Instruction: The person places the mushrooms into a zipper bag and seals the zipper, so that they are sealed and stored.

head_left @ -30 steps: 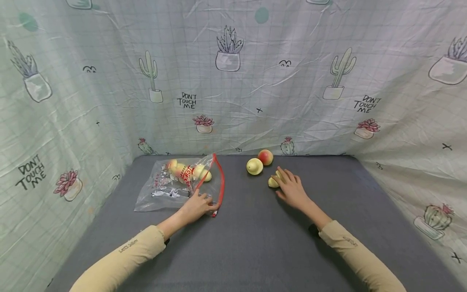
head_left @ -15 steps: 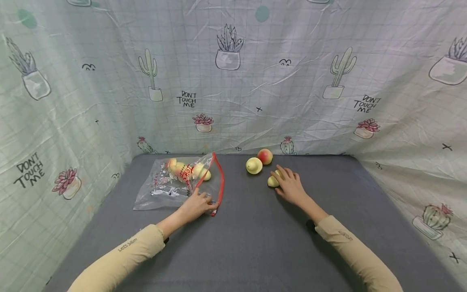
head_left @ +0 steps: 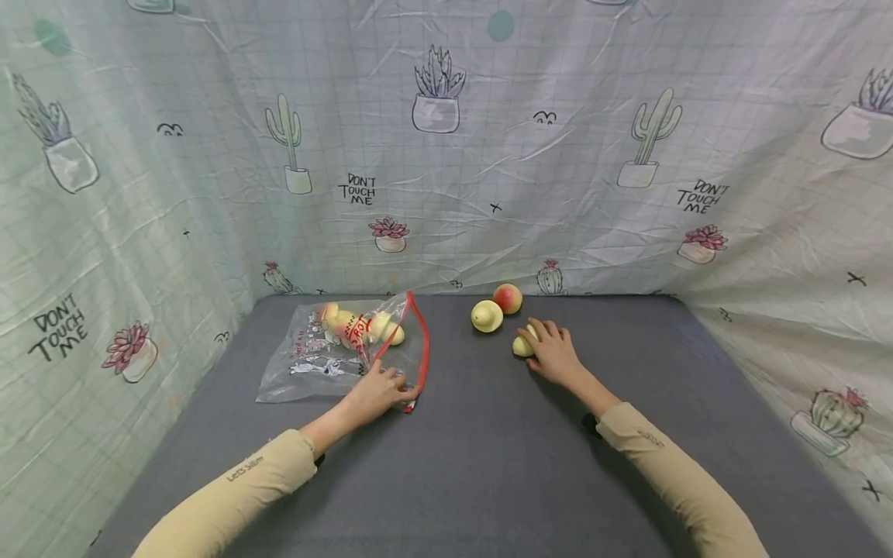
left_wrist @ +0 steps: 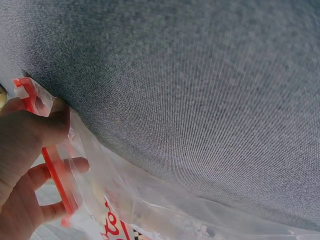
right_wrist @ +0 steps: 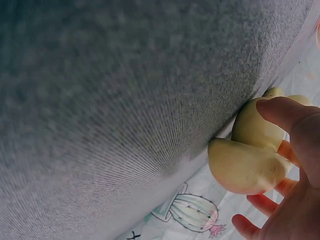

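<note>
A clear zip bag [head_left: 279, 384] with red lettering and a red zipper edge lies at the left, its mouth toward the middle. My left hand [head_left: 374, 395] grips that edge, thumb and fingers spread at the opening, as the left wrist view shows. Inside the bag sit several yellow and reddish rounded pieces [head_left: 343, 324]. On the right, my right hand [head_left: 556, 358] reaches over a pale yellow, two-lobed mushroom-like piece [right_wrist: 245, 165], its thumb on one side and fingers curled round the other. In the head view, the hand partly covers this piece.
Behind the right hand stand a yellow piece with a wide brim and knob [head_left: 487, 317] and a red-and-yellow peach-like fruit [head_left: 508, 298]. Everything rests on a dark grey cloth surface [head_left: 460, 465], closed in by a cactus-print curtain [head_left: 488, 155] at the back and sides.
My right wrist and forearm have swung slightly left and forward, the fingers staying at the yellow piece. The left hand and the bag hold still.
</note>
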`<control>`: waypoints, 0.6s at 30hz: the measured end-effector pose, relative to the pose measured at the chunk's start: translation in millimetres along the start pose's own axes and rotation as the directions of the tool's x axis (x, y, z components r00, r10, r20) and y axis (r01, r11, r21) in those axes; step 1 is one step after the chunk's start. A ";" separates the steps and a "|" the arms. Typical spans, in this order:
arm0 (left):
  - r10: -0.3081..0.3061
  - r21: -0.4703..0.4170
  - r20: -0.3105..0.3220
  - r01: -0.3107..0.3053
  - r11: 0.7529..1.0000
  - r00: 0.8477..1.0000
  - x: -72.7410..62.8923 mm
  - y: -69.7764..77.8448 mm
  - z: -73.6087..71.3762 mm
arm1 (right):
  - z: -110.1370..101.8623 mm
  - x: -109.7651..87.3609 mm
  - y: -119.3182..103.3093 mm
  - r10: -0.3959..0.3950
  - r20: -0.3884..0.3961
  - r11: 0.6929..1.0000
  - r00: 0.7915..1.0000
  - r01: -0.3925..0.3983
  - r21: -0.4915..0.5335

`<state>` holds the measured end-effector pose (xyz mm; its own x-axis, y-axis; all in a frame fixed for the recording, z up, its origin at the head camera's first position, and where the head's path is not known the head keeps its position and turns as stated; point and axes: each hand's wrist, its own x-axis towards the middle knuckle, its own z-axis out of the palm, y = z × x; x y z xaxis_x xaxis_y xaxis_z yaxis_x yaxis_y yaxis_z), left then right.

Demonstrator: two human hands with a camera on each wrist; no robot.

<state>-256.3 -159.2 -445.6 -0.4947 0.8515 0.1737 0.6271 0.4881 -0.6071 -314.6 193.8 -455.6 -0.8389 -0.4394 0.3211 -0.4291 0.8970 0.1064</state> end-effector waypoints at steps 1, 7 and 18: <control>-0.001 0.000 0.004 0.001 1.000 1.000 0.1 -0.1 1.0 | -0.1 0.6 0.3 -0.004 -0.003 1.000 1.000 0.004 -0.007; -0.005 0.006 0.038 0.005 1.000 0.999 0.0 0.5 7.9 | 0.3 2.6 2.0 -0.017 -0.016 1.000 1.000 0.017 -0.016; -0.007 0.004 0.057 0.007 1.000 0.998 0.2 2.6 9.6 | 9.6 2.9 4.2 -0.010 0.015 0.999 1.000 0.010 -0.034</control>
<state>-260.5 -159.5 -454.6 -0.5326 0.8358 0.1332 0.6215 0.4931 -0.6088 -322.0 195.9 -463.2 -0.8397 -0.4486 0.3060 -0.4258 0.8937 0.1417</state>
